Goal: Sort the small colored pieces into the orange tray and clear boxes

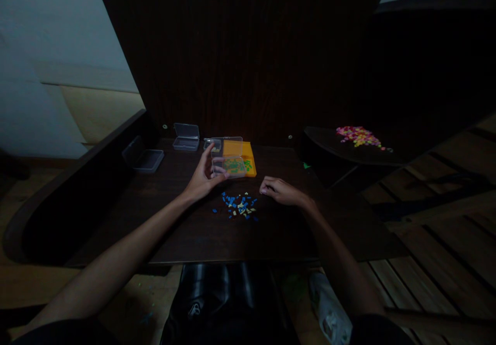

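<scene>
With our left hand we grip the open clear box beside the yellow tray, and we should keep it level; our right hand is curled closed, whether around something we cannot tell. Nearer, blue and pale pieces lie inside the table's near edge, with moving room rightward.

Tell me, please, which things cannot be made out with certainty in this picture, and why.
All in the head view:
- Inside the right hand: its curled fingers hide whether it holds anything.
- Small box: partly covered by the left hand, so its full contents are unclear.
- Blue and yellow pieces: too small and dim to count.
- White bag-like thing: partly hidden by the right forearm.
</scene>
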`<action>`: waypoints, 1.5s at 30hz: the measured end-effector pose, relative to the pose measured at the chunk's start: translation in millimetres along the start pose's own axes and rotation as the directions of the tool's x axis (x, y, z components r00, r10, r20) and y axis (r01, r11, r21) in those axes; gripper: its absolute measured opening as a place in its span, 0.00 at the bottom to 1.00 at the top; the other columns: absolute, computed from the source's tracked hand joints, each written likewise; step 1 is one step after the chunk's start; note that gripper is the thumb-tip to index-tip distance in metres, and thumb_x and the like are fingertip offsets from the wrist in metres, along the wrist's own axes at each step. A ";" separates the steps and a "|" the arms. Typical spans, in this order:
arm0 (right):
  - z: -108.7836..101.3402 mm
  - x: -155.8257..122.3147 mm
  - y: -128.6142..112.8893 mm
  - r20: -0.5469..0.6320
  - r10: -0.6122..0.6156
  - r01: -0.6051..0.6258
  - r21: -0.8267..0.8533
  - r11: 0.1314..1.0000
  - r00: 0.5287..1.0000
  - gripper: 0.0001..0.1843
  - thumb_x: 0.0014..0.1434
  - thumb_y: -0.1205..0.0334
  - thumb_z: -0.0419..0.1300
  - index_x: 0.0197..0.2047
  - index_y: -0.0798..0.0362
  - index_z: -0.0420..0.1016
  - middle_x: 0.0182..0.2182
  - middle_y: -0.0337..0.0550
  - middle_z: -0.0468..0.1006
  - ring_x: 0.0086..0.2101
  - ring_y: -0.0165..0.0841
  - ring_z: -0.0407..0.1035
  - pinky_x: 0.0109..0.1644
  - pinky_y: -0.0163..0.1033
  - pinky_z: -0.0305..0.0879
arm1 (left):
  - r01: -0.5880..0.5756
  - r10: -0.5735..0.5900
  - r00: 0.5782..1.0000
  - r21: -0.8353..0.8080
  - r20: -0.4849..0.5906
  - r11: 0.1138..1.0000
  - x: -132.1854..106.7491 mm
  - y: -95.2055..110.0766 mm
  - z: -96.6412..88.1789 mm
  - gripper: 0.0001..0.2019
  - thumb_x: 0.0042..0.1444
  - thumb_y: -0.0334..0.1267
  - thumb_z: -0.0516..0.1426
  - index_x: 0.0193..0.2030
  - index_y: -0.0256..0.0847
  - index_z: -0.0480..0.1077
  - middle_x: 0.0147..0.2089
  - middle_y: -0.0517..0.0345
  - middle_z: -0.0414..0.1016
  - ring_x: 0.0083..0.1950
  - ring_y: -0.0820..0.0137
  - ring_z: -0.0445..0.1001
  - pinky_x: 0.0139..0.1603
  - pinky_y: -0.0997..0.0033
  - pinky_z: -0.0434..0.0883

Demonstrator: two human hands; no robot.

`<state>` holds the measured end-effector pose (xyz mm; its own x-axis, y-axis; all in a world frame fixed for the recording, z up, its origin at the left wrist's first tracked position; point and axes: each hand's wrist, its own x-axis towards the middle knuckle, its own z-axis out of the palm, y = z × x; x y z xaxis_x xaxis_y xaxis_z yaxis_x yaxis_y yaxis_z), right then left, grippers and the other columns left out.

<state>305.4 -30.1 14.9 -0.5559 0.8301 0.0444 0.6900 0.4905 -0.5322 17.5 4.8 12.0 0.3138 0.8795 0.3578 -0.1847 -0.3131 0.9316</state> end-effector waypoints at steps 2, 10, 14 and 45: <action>0.4 0.5 -1.0 -0.021 -0.004 0.003 -0.007 1.000 1.000 0.07 0.63 0.65 0.55 0.35 0.55 0.74 0.36 0.45 0.74 0.36 0.33 0.69 0.42 0.37 0.65 | -0.006 0.006 1.000 0.006 0.006 1.000 -0.3 0.2 -0.1 0.50 0.46 0.40 0.70 0.71 0.54 0.46 0.55 0.47 0.69 0.39 0.70 0.75 0.42 0.64 0.77; -4.6 -2.1 -9.2 -0.041 0.100 -0.093 0.140 0.986 0.994 0.11 0.62 0.58 0.56 0.38 0.56 0.75 0.29 0.41 0.77 0.26 0.28 0.67 0.32 0.33 0.62 | 0.008 -0.008 1.000 0.036 -0.006 0.999 -1.3 2.7 0.9 0.51 0.45 0.41 0.70 0.71 0.53 0.45 0.56 0.46 0.69 0.39 0.71 0.75 0.43 0.65 0.77; -4.1 -2.5 -10.4 -0.012 0.170 -0.156 0.339 0.928 0.985 0.14 0.59 0.53 0.59 0.37 0.57 0.75 0.27 0.42 0.78 0.22 0.27 0.69 0.27 0.32 0.61 | -0.005 0.005 1.000 0.022 0.001 1.000 -1.0 1.8 0.6 0.51 0.45 0.41 0.70 0.71 0.53 0.46 0.56 0.46 0.68 0.39 0.70 0.75 0.42 0.65 0.77; 0.4 2.1 -2.6 -0.154 0.058 -0.043 0.097 0.994 0.986 0.09 0.51 0.67 0.66 0.38 0.55 0.80 0.32 0.41 0.76 0.27 0.26 0.64 0.32 0.32 0.60 | -0.011 0.011 1.000 0.036 0.003 0.999 -0.8 0.1 0.4 0.51 0.45 0.42 0.70 0.71 0.53 0.46 0.56 0.47 0.68 0.39 0.71 0.75 0.43 0.64 0.77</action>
<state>302.3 -29.7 16.0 -0.4374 0.8878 0.1431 0.6648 0.4264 -0.6134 17.7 3.9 11.8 0.3148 0.8750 0.3678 -0.1545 -0.3350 0.9294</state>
